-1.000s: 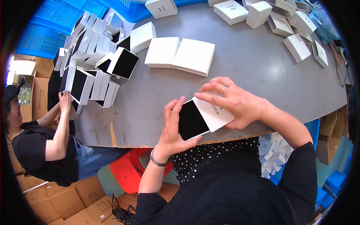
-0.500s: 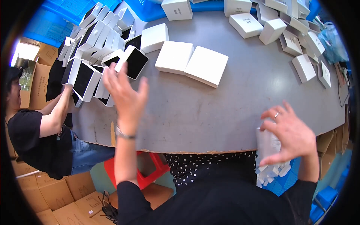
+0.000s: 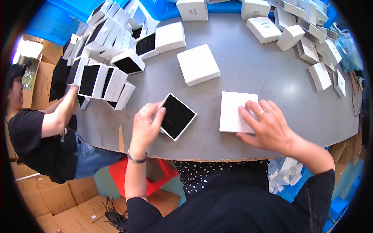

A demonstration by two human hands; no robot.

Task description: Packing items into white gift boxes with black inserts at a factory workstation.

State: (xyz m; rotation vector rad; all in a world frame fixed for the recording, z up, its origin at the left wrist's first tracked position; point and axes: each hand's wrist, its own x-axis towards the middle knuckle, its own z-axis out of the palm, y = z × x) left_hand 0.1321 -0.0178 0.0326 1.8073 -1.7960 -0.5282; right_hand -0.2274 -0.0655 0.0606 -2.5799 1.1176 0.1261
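In my left hand (image 3: 147, 126) is a white box half with a black lining (image 3: 178, 116), pinched at its left edge between thumb and fingers. It is turned cornerwise, its black side facing up, just above or on the table. My right hand (image 3: 268, 122) grips the right side of a plain white box (image 3: 233, 110), thumb at the near edge and fingers over the top. A gap of bare table separates the two pieces. Beyond them sits another closed-looking white box (image 3: 198, 65), touched by neither hand.
Black-lined white boxes (image 3: 103, 37) are heaped at the left, where a person in black (image 3: 29, 132) reaches in. White boxes (image 3: 311, 44) pile up at the far right of the grey table (image 3: 155, 85). A blue bin (image 3: 289, 188) with white pieces stands below the front edge.
My left hand has come back from the left heap with a black-lined piece. My right hand has moved left from the table edge onto a white box, now nearer me.
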